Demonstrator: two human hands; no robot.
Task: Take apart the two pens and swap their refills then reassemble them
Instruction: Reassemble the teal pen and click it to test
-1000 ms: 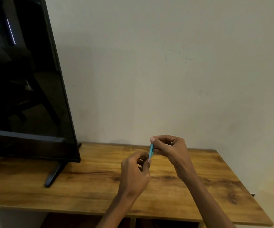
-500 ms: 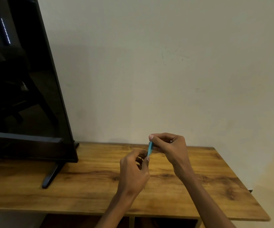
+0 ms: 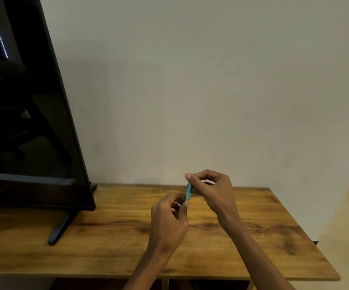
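One blue pen [image 3: 188,192], pinched at each end by my right hand [image 3: 211,190] and left hand [image 3: 169,221] above the tabletop [image 3: 106,237]; apparent step: dismantling; next: opposed twist.

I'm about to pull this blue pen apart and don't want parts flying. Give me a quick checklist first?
1. Blue pen held at both ends: ok, right hand pinches the top, left hand the bottom.
2. Pen over the wooden table to catch parts: ok.
3. Second pen in sight: not ok, none visible.
4. Pen already loosened: cannot tell, fingers cover it.
5. TV stand foot away from hands: ok.
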